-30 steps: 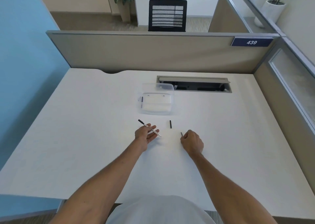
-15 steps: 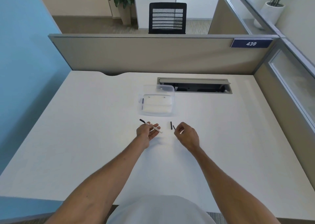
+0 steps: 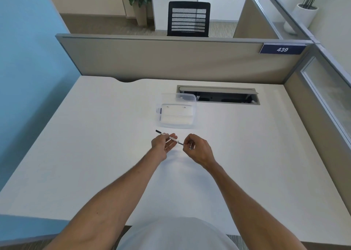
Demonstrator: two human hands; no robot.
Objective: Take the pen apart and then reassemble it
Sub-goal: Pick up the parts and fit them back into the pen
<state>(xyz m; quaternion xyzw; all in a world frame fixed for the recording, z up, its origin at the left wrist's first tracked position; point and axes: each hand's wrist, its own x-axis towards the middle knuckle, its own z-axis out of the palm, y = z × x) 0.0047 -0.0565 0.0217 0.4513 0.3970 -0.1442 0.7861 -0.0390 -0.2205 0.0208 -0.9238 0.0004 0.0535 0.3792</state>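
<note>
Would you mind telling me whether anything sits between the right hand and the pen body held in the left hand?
Nothing visible does: the right hand is already at the lower end of the pen body, which the left hand holds.

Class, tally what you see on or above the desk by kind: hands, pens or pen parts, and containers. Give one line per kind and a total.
Hands: 2, the left hand and the right hand
Pens: 1, the pen, held between both hands
Containers: 1, the clear box
Total: 4
</note>
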